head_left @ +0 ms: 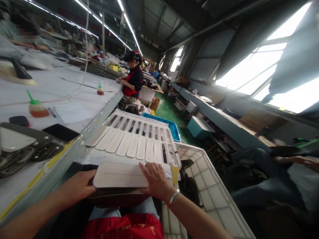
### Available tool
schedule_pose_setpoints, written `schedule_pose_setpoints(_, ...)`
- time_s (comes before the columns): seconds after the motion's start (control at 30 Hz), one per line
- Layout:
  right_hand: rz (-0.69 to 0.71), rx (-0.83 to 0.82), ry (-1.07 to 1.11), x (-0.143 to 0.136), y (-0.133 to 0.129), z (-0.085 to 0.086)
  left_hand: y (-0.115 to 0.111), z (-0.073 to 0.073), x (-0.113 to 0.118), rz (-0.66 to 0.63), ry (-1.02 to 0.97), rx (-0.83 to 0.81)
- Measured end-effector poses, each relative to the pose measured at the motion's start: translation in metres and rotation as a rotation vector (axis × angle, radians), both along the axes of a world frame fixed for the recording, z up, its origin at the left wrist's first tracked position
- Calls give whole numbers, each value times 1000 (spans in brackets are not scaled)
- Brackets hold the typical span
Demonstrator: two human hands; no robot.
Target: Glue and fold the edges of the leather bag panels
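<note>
White panel (121,175) lies between the hands, just beside the slotted rack's (174,146) near edge; the left hand (84,184) grasps its left end, the right hand (157,179) its right, fingers over the top.

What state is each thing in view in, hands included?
Left hand: gripping the pale panel's left end
Right hand: on its right end
Pale panel: held
Pale strips: laid side by side
Phone: flat, screen dark
Larger bottle: partly filled, orange liquid
White crate: open, dark items inside
Ceiling lights: on
</note>
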State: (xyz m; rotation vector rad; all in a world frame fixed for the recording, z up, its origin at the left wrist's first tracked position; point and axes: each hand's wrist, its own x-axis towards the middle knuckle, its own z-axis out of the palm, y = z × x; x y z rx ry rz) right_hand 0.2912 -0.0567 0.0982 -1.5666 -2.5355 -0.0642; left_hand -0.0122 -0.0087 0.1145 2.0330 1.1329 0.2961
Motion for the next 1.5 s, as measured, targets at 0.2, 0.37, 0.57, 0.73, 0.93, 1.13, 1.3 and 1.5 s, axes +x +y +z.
schedule_pose_setpoints(0.2,57,-11,-63,1,6,-3,-6,-23,-29,330,-208,34)
schedule_pose_setpoints(0.37,99,74,-147,-11,4,-7,3,-51,-13,425,-231,-94)
schedule_pose_setpoints(0.57,229,134,-117,-3,-4,-11,6,-65,11,342,-44,-67)
schedule_pose_setpoints(0.73,303,26,-104,9,0,-10,7,-56,7,257,-50,-147)
schedule_pose_setpoints(0.93,347,-166,-126,14,13,3,2,-60,3,230,-41,-146)
schedule_pose_setpoints(1.13,342,-340,-215,1,30,15,16,-71,-4,236,85,-30)
schedule_pose_setpoints(1.3,366,-348,-281,-10,39,13,15,-67,-1,165,302,256)
schedule_pose_setpoints(1.5,327,-442,-132,-5,37,5,-22,-45,71,-338,214,435)
